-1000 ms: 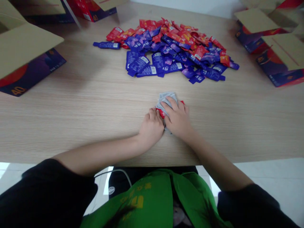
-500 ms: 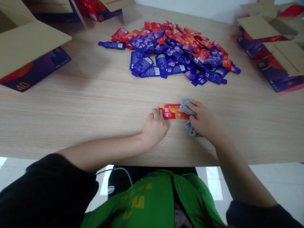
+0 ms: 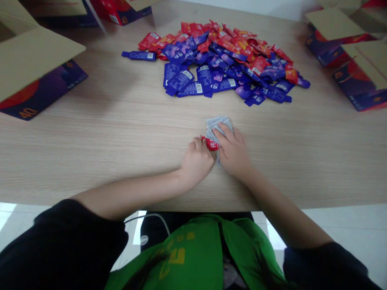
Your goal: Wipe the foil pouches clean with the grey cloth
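A red sachet with white lettering lies flat on the table in front of me. My left hand is closed on its left end, fingers pinching it against the wood. Pressed over the rest of the sachet is a grey cloth, held under the fingers of my right hand. Most of the sachet is hidden by the cloth and that hand. Farther back lies a heap of sachets, blue ones in front and red ones behind.
An open carton stands at the left, with another carton behind it. More open cartons are on the right. The wooden table ends just in front of my green apron.
My right hand has slid the cloth leftward along the sachet, towards my left hand, covering more of it. The left hand keeps its hold. The view has shifted slightly.
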Available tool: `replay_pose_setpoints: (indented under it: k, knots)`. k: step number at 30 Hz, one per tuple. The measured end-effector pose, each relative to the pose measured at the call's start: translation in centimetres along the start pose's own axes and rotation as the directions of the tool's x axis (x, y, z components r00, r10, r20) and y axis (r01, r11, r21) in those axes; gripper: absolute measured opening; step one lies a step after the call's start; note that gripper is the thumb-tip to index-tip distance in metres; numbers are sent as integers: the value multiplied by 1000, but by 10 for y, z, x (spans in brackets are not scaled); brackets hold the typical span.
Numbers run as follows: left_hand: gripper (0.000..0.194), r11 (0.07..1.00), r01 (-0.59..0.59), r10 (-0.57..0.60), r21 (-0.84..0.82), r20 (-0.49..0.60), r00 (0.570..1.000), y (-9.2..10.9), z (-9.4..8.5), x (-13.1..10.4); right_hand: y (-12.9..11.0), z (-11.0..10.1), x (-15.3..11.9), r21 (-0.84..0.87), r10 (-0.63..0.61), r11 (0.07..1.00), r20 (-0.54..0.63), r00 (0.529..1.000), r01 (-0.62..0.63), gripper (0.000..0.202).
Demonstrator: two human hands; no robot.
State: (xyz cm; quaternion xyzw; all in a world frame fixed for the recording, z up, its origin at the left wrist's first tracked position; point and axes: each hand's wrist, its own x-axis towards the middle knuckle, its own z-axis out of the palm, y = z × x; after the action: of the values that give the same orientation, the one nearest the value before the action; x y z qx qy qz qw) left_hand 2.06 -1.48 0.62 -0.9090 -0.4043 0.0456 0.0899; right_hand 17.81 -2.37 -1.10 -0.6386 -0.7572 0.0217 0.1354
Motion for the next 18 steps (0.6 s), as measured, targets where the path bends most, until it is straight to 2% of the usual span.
replay_pose_setpoints:
  k: [6,9,13,15,18]
  knots:
    - [43,999,-11,13,33,-61,998,0,4,1,16,-5,-22,-49,176,983,-50,983,-178,61]
    - [42,998,-26,30,49,-63,998,0,5,1,26,-5,-25,-64,195,978,-44,980,-198,60]
    - [41,999,-29,31,36,-64,997,1,5,2,35,-9,-16,-1,216,976,-77,973,-217,62]
    - [41,1000,-20,21,25,-62,998,2,5,3,29,-13,-9,10,205,979,-118,972,-206,63]
    - [40,1000,-21,22,8,-44,999,2,3,3,6,-14,2,23,112,994,-123,986,-110,65]
